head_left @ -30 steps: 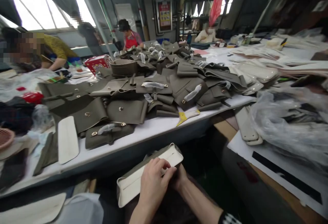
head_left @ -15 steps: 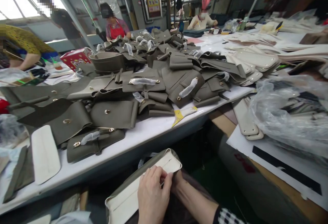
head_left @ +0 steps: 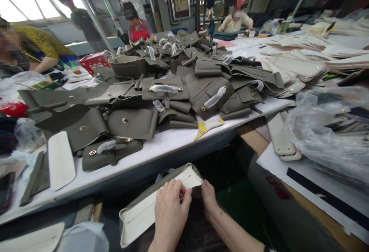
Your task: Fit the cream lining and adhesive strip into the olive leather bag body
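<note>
A grey leather bag body (head_left: 167, 176) with a long off-white bottom panel (head_left: 141, 217) lies tilted below the table edge, close to my lap. My left hand (head_left: 171, 208) rests over the panel, its fingers curled and pinching the near long edge of the bag body. At the right end, my right hand (head_left: 209, 196) is closed at the bag's corner. Its fingertips are partly hidden behind the bag's edge.
Several grey bag pieces (head_left: 131, 123) with plastic-wrapped handles cover the table (head_left: 127, 167). A white panel (head_left: 61, 161) lies at its left. Plastic film (head_left: 323, 117) and white straps (head_left: 279, 136) are on the right. Co-workers (head_left: 140, 27) are across the table.
My right hand has shifted from beneath the near edge, beside my left hand, outward to the bag's right corner. My left hand stays almost in place. The view has turned slightly left.
</note>
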